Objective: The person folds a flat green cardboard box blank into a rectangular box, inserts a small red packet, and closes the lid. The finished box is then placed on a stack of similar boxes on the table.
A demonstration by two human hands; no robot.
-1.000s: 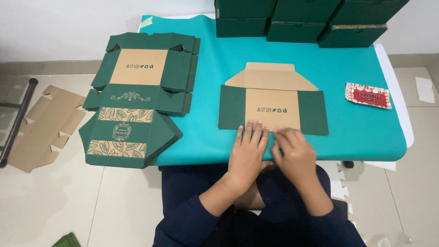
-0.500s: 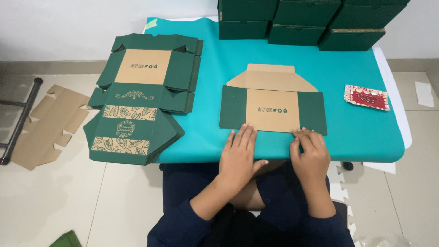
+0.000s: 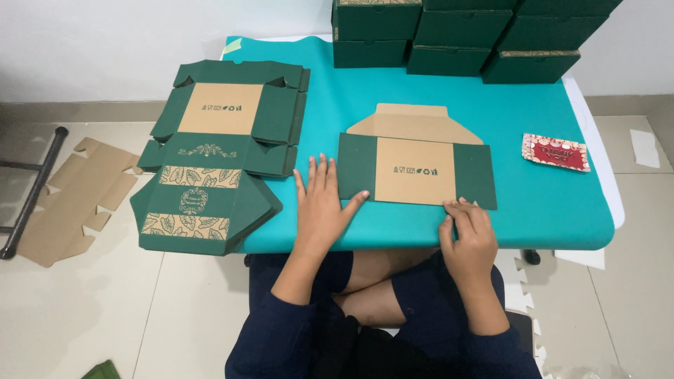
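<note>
A partly folded green and brown cardboard box blank [image 3: 415,161] lies flat on the teal table [image 3: 547,210]. My left hand [image 3: 322,199] rests palm down with fingers spread just left of it, the thumb touching its lower left corner. My right hand [image 3: 469,232] presses its fingertips on the blank's front edge near the lower right corner. Neither hand holds anything.
A stack of flat green box blanks [image 3: 214,156] hangs over the table's left edge. Several assembled green boxes [image 3: 449,35] stand along the back. A red packet [image 3: 557,151] lies at the right. Brown cardboard scraps [image 3: 74,200] lie on the floor at left.
Both hands have spread apart along the blank's front edge. The left hand slid out to the left and opened flat; the right hand moved toward the right corner.
</note>
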